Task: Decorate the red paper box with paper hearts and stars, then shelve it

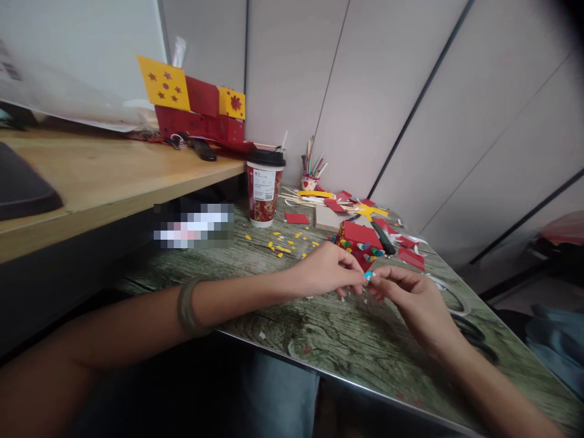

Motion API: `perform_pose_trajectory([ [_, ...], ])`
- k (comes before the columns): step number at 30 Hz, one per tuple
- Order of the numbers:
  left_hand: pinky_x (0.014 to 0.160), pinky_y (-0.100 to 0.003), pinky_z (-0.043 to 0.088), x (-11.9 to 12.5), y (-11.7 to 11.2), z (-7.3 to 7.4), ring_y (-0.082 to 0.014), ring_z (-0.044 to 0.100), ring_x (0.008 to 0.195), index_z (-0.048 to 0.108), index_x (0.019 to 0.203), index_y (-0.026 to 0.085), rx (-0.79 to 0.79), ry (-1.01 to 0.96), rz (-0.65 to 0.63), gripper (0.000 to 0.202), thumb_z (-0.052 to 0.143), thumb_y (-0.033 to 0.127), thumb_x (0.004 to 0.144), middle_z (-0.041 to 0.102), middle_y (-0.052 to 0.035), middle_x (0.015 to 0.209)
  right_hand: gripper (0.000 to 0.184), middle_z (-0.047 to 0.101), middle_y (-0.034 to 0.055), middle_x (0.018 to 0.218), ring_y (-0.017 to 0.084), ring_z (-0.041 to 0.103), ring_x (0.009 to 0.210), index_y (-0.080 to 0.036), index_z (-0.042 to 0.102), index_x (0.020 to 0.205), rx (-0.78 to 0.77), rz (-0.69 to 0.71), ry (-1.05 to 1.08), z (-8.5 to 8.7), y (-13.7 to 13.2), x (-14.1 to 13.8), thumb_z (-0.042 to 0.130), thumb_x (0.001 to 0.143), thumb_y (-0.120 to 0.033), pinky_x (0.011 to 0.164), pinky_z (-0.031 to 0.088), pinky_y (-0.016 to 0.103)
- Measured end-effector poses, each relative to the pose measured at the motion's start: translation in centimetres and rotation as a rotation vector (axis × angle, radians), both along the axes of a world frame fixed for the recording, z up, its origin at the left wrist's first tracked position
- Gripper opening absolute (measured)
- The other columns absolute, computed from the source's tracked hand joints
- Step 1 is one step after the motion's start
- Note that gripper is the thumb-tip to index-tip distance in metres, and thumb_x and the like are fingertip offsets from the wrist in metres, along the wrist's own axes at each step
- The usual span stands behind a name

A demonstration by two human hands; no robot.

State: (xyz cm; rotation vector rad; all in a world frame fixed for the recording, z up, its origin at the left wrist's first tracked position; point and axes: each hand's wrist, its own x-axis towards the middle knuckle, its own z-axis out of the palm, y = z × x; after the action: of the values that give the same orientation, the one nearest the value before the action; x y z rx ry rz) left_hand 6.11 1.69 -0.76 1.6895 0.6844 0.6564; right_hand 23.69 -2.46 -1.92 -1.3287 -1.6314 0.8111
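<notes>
Between the fingertips of both hands is a small blue piece, perhaps paper, pinched above the tabletop. My left hand, with a bangle on its wrist, grips it from the left. From the right, my right hand pinches it with thumb and fingers. Just behind the hands stands a red paper box with several small coloured pieces stuck along its sides. Its lower part is hidden by the fingers. Small yellow paper scraps lie scattered to the left of the box.
A lidded paper cup stands left of the scraps. Behind are a pen holder, red paper pieces and a black-handled cutter. Scissors lie by my right forearm. A wooden shelf overhangs at left, bearing red and yellow boxes.
</notes>
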Motion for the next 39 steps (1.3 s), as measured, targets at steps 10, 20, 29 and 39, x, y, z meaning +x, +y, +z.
perform_pose_trajectory([
  [10,0.046,-0.016,0.042,-0.1,-0.1,0.0,-0.0070,0.056,0.055,0.063,0.075,0.012,-0.017,-0.009,0.047,0.015,0.056,0.024,0.073,0.066,-0.0040,0.073,0.006,0.060,-0.0006,0.073,0.012,0.052,0.062,-0.020,0.060,0.079,0.604,-0.114,-0.460,-0.5,-1.3,-0.2,0.055,0.083,-0.024,0.059,0.041,0.022],
  [20,0.051,-0.019,0.040,0.0,0.0,-0.6,-0.0082,0.053,0.057,0.066,0.073,0.012,0.227,0.017,0.074,0.015,0.054,0.021,0.069,0.062,-0.0016,0.065,0.009,0.060,0.0010,0.070,0.013,0.054,0.059,-0.020,0.060,0.080,0.747,-0.033,-0.629,-0.4,-1.2,-0.3,0.052,0.083,-0.020,0.058,0.042,0.024],
  [29,0.055,-0.019,0.035,0.0,0.1,-0.7,-0.0072,0.046,0.056,0.068,0.074,0.013,0.349,0.038,0.090,0.017,0.055,0.021,0.070,0.059,0.0009,0.061,0.013,0.060,0.0012,0.071,0.013,0.054,0.059,-0.019,0.059,0.079,0.687,-0.002,-0.623,-0.4,-1.1,-0.2,0.048,0.085,-0.020,0.057,0.042,0.024],
  [39,0.052,-0.019,0.032,-0.1,-0.1,-0.8,-0.0074,0.044,0.055,0.068,0.074,0.013,0.379,0.048,0.072,0.018,0.053,0.022,0.070,0.055,0.0020,0.058,0.015,0.061,0.0009,0.070,0.013,0.055,0.061,-0.020,0.059,0.078,0.668,0.008,-0.622,-0.3,-1.2,-0.2,0.046,0.085,-0.020,0.058,0.042,0.024],
])
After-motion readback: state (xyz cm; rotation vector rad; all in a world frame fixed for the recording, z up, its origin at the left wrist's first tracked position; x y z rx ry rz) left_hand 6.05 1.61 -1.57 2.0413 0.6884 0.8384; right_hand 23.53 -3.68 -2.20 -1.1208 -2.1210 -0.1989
